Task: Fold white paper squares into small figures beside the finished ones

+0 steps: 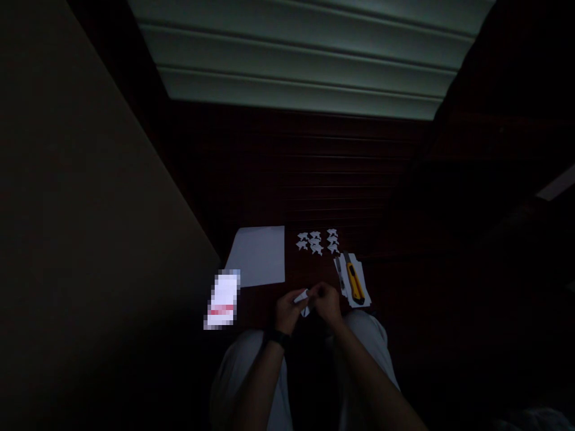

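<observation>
My left hand and my right hand meet over the dark floor, both pinched on a small piece of white paper held between them. A dark band sits on my left wrist. Beyond the hands lie several small folded white paper figures in rows. A yellow utility knife rests on a strip of white paper to the right of my right hand. The scene is very dim.
A blank white sheet lies to the left of the figures. A lit screen or card lies at the left, blurred. A beige wall rises on the left. My light-trousered knees frame the hands.
</observation>
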Demonstrator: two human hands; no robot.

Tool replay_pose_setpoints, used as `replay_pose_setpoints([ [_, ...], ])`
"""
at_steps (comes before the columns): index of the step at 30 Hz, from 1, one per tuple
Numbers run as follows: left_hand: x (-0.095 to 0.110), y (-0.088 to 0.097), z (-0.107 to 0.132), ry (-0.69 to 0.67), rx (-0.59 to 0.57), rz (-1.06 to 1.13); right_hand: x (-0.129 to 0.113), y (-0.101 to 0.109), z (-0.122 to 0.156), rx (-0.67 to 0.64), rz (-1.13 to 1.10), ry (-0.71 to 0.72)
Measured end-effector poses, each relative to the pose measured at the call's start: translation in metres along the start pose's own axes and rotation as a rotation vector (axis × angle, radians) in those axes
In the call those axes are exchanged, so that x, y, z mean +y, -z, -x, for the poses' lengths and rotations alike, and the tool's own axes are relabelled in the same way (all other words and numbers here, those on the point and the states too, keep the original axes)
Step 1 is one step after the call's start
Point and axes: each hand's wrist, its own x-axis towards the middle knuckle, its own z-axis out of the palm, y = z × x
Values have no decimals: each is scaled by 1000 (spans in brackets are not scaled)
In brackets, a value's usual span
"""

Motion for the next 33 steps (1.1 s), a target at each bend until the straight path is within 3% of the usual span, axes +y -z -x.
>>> replay_pose_setpoints([
  [12, 2, 2, 1, 166, -32, 143, 9, 6, -11, -98, -139, -4],
  [23, 8, 8, 2, 209, -32, 196, -10, 20, -9, -316, -215, 58],
  [33, 10, 4, 4, 155, -20, 121, -4, 14, -8, -288, -153, 82],
])
